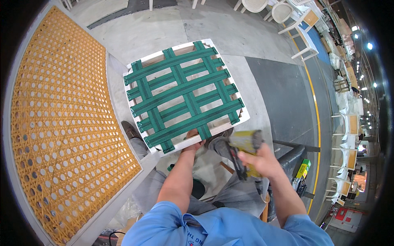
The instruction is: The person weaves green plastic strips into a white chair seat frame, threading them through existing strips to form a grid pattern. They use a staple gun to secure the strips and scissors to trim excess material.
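Note:
A white chair seat frame [245, 115] stands in front of me, with green webbing straps [180, 92] crossed over and under each other across its opening. The strap ends lie folded on the rails. My left hand [196, 142] grips the near rail, close to a strap end; part of its fingers is hidden under the frame. To the right of the frame, my right hand [262, 160] is wrapped around the handle of a yellow and black staple gun [245, 143]. The gun is held up, apart from the frame, and looks blurred by motion.
A cane-woven chair back [69, 123] rises on the left, joined to the seat frame. At my right is a black-covered bench [287, 160] with a green and yellow box [303, 168]. White chairs [305, 43] stand farther off, beyond a yellow floor line [314, 96].

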